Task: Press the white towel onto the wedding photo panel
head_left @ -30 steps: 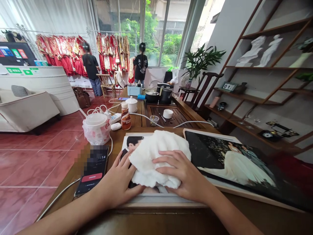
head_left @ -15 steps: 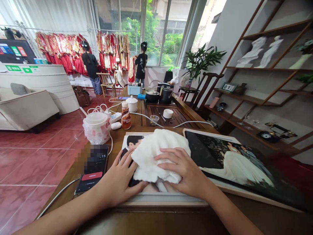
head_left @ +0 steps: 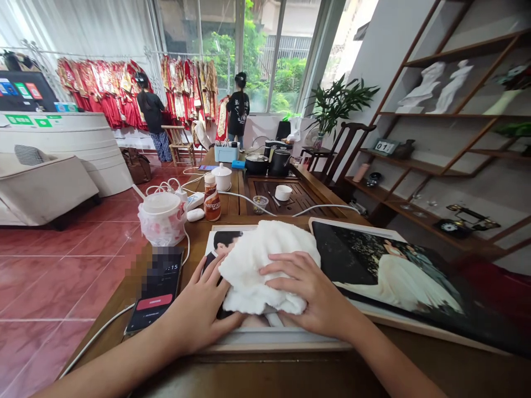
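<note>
A fluffy white cloth (head_left: 249, 271) lies bunched over a framed photo (head_left: 224, 239) at the table's near edge, hiding most of the picture. My right hand (head_left: 301, 282) is on top of the cloth, its fingers curved over the folds and gripping it. Spread flat, my left hand (head_left: 209, 307) rests on the left part of the framed photo, fingertips beside the cloth's edge. A second framed photo (head_left: 398, 276), with a wide pale gown on a dark background, lies to the right.
Left of my hands are a phone (head_left: 153, 296) on a cable and a plastic-wrapped tub (head_left: 162, 221). Beyond stand a brown-labelled bottle (head_left: 212, 198), a white lidded cup (head_left: 221, 178) and a small white cup (head_left: 283, 192). Two people stand by the red garments (head_left: 103, 91).
The view has shifted slightly. Both hands stay in nearly the same place, with the cloth still under my right hand.
</note>
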Available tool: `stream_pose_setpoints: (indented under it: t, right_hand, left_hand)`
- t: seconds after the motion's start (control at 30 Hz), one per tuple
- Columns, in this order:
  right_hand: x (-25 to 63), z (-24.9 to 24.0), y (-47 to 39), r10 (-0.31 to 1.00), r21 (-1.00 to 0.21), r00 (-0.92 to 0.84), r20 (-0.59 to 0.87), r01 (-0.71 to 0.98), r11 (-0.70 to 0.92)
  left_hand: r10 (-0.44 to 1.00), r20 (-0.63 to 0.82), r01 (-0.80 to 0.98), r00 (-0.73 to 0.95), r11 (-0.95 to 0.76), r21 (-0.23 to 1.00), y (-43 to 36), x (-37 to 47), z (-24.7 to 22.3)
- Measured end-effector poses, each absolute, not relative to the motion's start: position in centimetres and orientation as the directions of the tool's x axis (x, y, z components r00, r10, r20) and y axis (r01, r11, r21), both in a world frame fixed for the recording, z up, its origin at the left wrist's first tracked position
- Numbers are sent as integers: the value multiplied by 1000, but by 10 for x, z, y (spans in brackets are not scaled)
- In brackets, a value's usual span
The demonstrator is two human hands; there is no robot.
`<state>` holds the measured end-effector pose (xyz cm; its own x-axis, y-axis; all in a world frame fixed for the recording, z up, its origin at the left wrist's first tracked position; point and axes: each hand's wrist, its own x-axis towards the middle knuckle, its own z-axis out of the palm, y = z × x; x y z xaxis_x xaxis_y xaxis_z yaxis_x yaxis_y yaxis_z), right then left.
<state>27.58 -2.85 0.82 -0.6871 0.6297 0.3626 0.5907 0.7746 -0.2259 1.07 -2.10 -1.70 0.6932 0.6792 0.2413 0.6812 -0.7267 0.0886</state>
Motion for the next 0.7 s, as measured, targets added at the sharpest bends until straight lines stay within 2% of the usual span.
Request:
stream_pose_setpoints:
  t: [0.27, 0.53, 0.7]
  right_hand:
    - [278, 6, -28, 620, -203, -681, 391, 593, 779]
    - [276, 7, -29, 591, -262, -702, 397, 530, 806]
    - [280, 3, -25, 638, -204, -658, 400, 614, 762]
  left_hand:
    - [684, 252, 682, 685, -723, 108, -23, 14, -15]
    - [658, 221, 659, 720, -748, 79, -20, 11, -18]
    - [691, 239, 690, 682, -716, 103, -26, 10, -16]
